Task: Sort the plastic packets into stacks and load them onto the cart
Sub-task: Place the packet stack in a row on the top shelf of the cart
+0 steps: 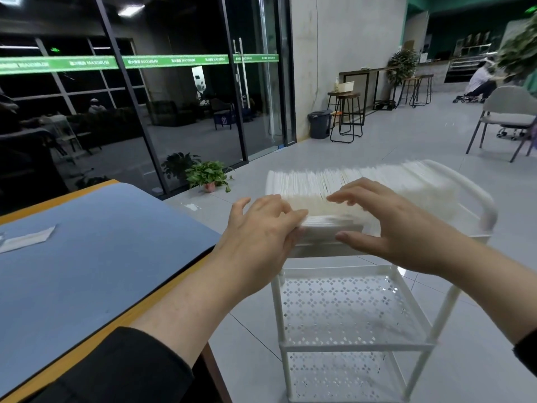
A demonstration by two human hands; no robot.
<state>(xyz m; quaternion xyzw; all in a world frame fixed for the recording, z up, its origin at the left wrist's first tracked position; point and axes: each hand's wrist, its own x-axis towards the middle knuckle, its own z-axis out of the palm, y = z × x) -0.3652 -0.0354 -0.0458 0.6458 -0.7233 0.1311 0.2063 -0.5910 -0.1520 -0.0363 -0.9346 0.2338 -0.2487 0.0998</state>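
A white three-tier cart stands right of the table. Its top tray is filled with rows of white plastic packets standing on edge. At the tray's near end my left hand grips the left side of a stack of packets. My right hand is over the same stack: its fingers spread above the top, its thumb against the front face. A few loose packets lie on the blue mat at the table's far left.
The cart's two lower perforated shelves hold nothing. A wooden table edge runs beside the cart. A potted plant sits by the glass wall. Stools, a bin and a grey chair stand farther off on the tiled floor.
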